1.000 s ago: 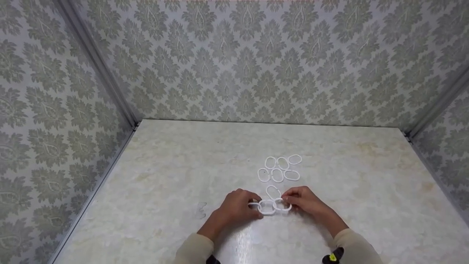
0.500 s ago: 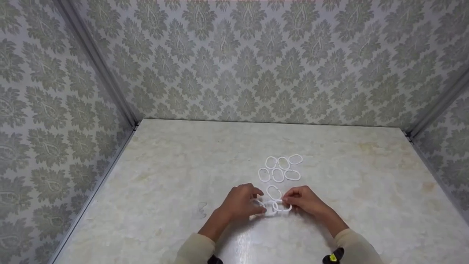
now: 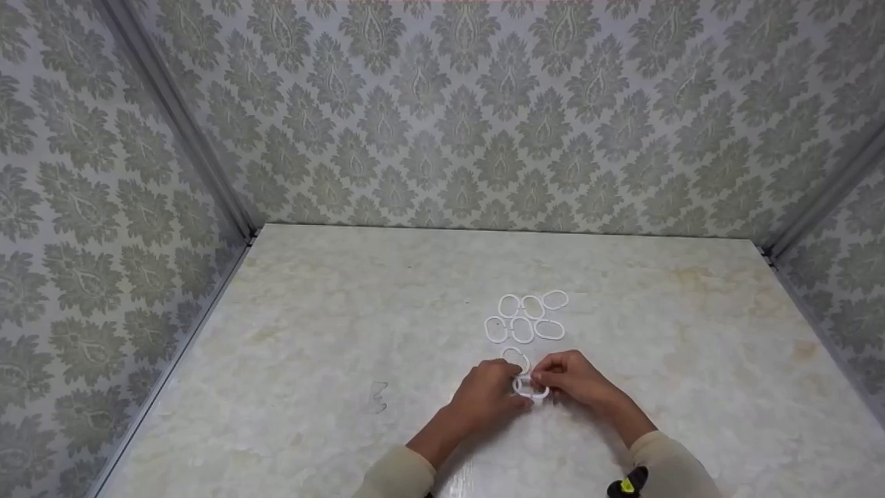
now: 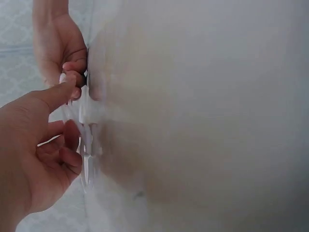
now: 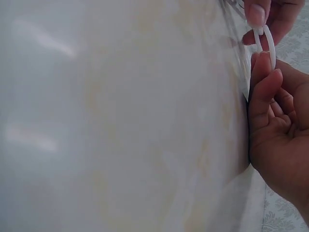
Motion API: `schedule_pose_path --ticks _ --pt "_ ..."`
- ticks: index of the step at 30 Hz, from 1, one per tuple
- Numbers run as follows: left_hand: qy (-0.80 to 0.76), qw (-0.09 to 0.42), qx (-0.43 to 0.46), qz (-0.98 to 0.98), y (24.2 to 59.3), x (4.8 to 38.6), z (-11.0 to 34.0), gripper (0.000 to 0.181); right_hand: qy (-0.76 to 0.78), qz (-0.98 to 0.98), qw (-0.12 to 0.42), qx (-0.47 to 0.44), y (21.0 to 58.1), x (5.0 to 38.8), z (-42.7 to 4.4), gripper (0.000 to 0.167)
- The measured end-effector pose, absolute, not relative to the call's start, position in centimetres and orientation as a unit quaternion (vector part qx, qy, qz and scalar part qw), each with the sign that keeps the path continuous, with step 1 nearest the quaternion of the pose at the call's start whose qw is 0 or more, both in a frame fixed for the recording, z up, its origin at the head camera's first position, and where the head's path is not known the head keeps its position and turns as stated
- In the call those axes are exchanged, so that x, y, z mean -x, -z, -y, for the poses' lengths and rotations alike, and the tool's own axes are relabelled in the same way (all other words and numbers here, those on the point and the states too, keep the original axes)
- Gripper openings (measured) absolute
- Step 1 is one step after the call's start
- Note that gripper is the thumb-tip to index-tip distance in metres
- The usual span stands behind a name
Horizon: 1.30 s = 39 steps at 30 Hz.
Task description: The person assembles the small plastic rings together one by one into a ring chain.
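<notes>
Left hand (image 3: 487, 393): you pinch the chain (image 4: 88, 140), lower frame, right of centre.
Right hand (image 3: 575, 377): you pinch its link (image 5: 271, 46).
Loose links (image 3: 521, 317): six grouped above, one just beside you.

Surroundings of the work area, head view. The bench (image 3: 346, 290) has a pale, marbled top with cream and tan blotches. Behind it stands a back wall (image 3: 429, 117) covered in light paper with a repeated grey-green leaf motif; the left wall (image 3: 76, 228) and right wall (image 3: 850, 228) bear the same pattern. A grey post (image 3: 173, 104) marks the left corner, and a second post (image 3: 830, 190) the right. Dark fittings (image 3: 254, 236) show at the bench's far left corner. A faint wavy mark (image 3: 379, 397) lies left of centre. Right wrist view: pale glare streaks (image 5: 46, 36) cross the glossy top.
</notes>
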<state>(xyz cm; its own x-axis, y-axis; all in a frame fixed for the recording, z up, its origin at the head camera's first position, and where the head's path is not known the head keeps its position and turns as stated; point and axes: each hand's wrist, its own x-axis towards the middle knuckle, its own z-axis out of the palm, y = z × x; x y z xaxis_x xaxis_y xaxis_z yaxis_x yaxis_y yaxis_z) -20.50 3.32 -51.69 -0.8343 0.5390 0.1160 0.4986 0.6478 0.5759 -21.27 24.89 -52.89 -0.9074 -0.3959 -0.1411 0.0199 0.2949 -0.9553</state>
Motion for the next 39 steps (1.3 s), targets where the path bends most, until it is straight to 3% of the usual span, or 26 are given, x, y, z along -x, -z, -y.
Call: schedule_pose_path --ticks 16,23,32,39 --pt "-0.337 0.156 -0.330 -0.868 50.9 21.5 -1.9 0.030 0.571 -0.788 0.189 0.132 53.1 21.3 -24.8 0.026" --pt "-0.338 0.150 -0.361 -0.856 50.7 21.7 -1.5 0.027 0.576 -0.786 0.181 0.131 53.4 21.2 -24.7 0.027" --pt "-0.386 0.152 -0.330 -0.848 51.0 21.4 -1.5 0.029 0.582 -0.782 0.175 0.138 53.2 21.1 -24.7 0.031" --pt "-0.392 0.152 -0.326 -0.847 51.2 21.4 -1.3 0.026 0.602 -0.781 0.140 0.090 53.2 21.1 -24.3 0.030"
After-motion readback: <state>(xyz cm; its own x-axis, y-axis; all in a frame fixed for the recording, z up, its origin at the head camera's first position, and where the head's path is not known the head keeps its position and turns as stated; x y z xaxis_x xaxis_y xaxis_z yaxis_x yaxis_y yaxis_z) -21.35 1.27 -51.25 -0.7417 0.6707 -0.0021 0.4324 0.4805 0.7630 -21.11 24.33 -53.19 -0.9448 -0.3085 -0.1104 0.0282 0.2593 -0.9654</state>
